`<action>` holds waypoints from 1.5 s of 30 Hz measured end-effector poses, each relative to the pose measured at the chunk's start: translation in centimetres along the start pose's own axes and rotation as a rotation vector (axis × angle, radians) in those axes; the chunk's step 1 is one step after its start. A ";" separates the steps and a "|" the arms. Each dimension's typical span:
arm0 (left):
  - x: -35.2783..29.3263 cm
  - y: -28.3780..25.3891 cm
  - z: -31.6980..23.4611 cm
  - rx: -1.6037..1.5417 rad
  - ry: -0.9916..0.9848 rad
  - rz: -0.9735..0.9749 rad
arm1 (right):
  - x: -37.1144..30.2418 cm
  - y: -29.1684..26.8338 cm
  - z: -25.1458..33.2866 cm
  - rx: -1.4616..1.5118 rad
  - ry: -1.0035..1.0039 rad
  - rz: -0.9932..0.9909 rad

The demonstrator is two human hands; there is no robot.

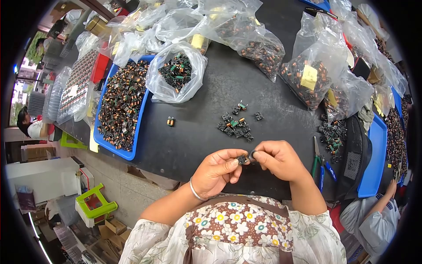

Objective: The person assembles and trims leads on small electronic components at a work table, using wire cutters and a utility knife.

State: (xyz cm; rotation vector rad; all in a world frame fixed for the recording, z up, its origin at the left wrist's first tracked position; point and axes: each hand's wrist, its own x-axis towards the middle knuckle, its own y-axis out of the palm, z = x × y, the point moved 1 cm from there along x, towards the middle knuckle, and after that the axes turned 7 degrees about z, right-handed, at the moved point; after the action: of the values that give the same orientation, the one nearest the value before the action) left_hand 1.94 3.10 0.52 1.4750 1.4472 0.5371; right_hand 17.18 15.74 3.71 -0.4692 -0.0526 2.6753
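Observation:
Close to my body, above the table's near edge, my left hand (220, 169) pinches a small black coil component (242, 159) between thumb and fingertips. Right beside it, my right hand (277, 159) is closed on a small dark, rounded piece (252, 155) whose kind I cannot make out. The two hands nearly meet at the fingertips. Just beyond them lies a loose pile of black components (235, 127), some with copper windings or green parts. A single copper-wound coil (171, 121) sits apart to the left.
To the left stand a blue tray (97, 127) full of coils and an open plastic bag (200, 83) of components. Filled clear bags (263, 53) line the far side. Pliers (316, 154) lie at right near another pile (332, 136). A co-worker's arm (382, 202) shows far right.

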 end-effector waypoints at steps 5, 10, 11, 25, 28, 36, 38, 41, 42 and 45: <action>0.1 0.0 0.1 -0.014 -0.013 0.005 | 0.3 0.1 -0.9 -0.205 -0.033 -0.046; 0.1 0.3 -0.1 -0.031 -0.024 0.000 | 0.1 -0.1 -0.8 -0.106 -0.012 -0.046; 0.2 0.3 -0.1 -0.030 -0.023 0.000 | 0.1 -0.1 -0.7 -0.106 -0.014 -0.046; 0.4 -0.4 0.1 -0.068 -0.034 0.005 | -1.7 -1.9 -0.3 0.591 -0.408 0.480; 0.0 -0.4 0.3 -0.129 -0.047 -0.031 | -1.0 -1.5 0.3 0.357 0.092 0.111; -0.1 -0.4 -0.2 -0.219 -0.060 -0.004 | 0.2 -0.7 -0.6 -0.664 -0.077 0.209; -0.2 -0.6 -0.2 -0.229 -0.054 -0.018 | 0.3 0.4 -1.0 -0.718 -0.068 0.169; -0.3 -0.7 -0.2 -0.226 -0.051 -0.022 | 0.4 0.9 -1.0 -0.801 -0.034 0.146; -0.4 -0.8 -0.2 -0.227 -0.050 -0.023 | 0.5 0.8 -1.1 -0.772 -0.040 0.085; -0.3 -0.7 -0.1 -0.235 -0.058 -0.036 | 0.8 0.2 -1.3 -0.684 -0.059 -0.011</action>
State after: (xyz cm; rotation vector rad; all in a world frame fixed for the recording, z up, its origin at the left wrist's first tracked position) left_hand 1.38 2.75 0.04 1.2667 1.3153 0.6145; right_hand 16.84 15.83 2.18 -0.5802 -1.0004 2.6015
